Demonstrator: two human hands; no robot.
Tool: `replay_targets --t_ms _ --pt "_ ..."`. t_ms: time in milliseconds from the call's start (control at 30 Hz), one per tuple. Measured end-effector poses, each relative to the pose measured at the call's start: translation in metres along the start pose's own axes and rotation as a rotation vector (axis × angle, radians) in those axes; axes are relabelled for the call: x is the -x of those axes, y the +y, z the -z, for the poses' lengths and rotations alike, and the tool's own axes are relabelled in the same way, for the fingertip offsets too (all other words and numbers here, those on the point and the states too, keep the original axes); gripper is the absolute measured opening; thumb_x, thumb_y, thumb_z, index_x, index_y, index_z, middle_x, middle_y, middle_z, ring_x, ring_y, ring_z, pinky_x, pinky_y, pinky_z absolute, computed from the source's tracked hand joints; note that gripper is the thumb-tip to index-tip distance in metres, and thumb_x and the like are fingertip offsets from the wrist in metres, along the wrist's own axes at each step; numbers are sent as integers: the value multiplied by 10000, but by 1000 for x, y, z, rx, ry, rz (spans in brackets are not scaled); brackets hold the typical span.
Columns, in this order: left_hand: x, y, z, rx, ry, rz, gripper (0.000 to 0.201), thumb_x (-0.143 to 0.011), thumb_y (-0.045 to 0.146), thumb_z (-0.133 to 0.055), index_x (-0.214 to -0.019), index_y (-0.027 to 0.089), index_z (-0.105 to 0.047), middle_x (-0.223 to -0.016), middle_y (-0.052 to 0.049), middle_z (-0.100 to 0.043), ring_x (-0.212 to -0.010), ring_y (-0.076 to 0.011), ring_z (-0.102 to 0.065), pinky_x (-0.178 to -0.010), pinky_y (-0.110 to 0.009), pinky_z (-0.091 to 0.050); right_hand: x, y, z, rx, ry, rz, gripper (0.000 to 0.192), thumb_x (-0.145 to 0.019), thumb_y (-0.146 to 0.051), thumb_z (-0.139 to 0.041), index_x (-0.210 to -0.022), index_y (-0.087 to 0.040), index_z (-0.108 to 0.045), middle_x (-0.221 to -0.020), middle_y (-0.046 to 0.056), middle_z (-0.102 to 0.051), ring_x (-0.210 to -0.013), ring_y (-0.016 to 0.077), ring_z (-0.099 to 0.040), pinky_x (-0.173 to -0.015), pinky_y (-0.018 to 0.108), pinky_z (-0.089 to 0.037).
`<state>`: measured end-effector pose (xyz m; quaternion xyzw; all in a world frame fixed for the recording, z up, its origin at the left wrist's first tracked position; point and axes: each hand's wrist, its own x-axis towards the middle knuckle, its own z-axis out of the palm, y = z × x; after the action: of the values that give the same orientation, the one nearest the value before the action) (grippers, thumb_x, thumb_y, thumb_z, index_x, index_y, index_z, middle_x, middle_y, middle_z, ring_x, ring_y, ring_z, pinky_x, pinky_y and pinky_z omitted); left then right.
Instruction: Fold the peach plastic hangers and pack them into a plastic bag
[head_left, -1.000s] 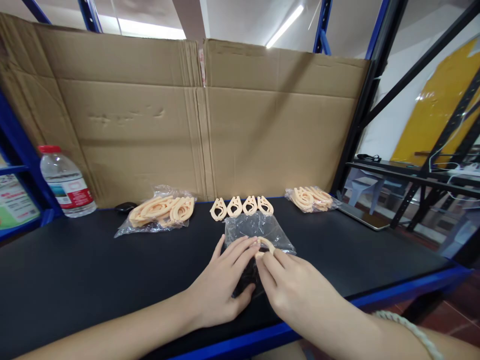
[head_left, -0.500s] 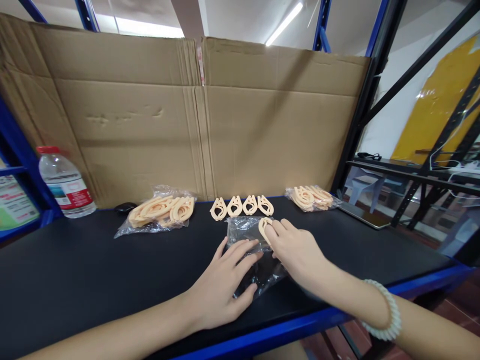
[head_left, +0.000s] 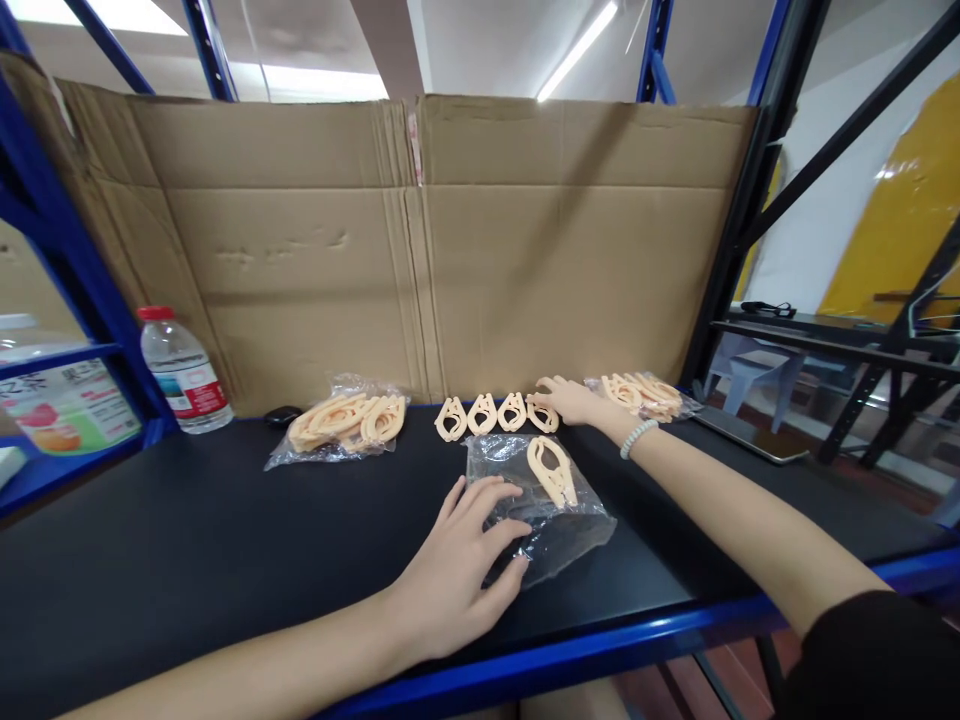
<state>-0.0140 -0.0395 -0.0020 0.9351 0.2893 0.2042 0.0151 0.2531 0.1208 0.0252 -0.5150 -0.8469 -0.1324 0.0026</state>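
My left hand (head_left: 457, 575) lies flat with fingers spread on the near edge of a clear plastic bag (head_left: 559, 530) on the black shelf top (head_left: 187, 540). One peach plastic clip (head_left: 553, 468) lies inside that bag. My right hand (head_left: 571, 400), with a bead bracelet on the wrist, reaches far back to a row of several peach clips (head_left: 495, 414) by the cardboard wall; its fingers touch the rightmost clip (head_left: 541, 415). I cannot tell whether they grip it.
A bag full of peach clips (head_left: 349, 425) lies at back left, another bag of clips (head_left: 645, 395) at back right. A water bottle (head_left: 180, 370) stands far left beside a small dark object (head_left: 283, 415). A cardboard sheet (head_left: 420, 240) closes the back. Blue shelf edge (head_left: 570, 650) runs in front.
My right hand left the clip inside the clear bag and stretched back to the right end of the clip row. The left hand stayed on the bag. The camera shifted slightly.
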Motion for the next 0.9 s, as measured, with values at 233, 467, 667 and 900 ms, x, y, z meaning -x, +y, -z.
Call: replay_targets --t_ms 233,467,667,900 --pt "10 11 2 -50 19 83 353 -841 165 -499 -1185 216 -565 -1379 -123 -436 -1313 -339 -365 -1038 -570 -390 17 15 15 21 -214 -91 341 -656 -60 -648 -995 -99 -668 -1030 172 -625 -936 279 -572 -758 345 -429" --pt "24 33 -14 -150 194 173 345 -870 198 -477 -1204 157 -554 -1355 -166 -443 -1312 -357 -367 -1016 -535 -451 71 10 30 -177 -274 -80 356 -630 -69 -605 -977 -118 -666 -788 57 -688 -639 166 -601 -532 247 -393" --pt "32 42 -22 -234 354 142 225 -860 194 -500 -1049 156 -615 -1187 -153 -582 -1203 -330 -505 -911 -472 -556 108 3 55 -297 49 -6 272 -885 -184 -430 -1010 -164 -671 -982 83 -690 -885 181 -620 -781 287 -452" --pt "42 43 -36 -320 485 157 165 -831 203 -556 -987 196 -608 -1125 -114 -639 -1084 -298 -595 -838 -420 -589 184 -79 86 -336 727 -30 143 -920 -271 -499 -952 -213 -626 -844 45 -688 -707 159 -634 -639 269 -508"
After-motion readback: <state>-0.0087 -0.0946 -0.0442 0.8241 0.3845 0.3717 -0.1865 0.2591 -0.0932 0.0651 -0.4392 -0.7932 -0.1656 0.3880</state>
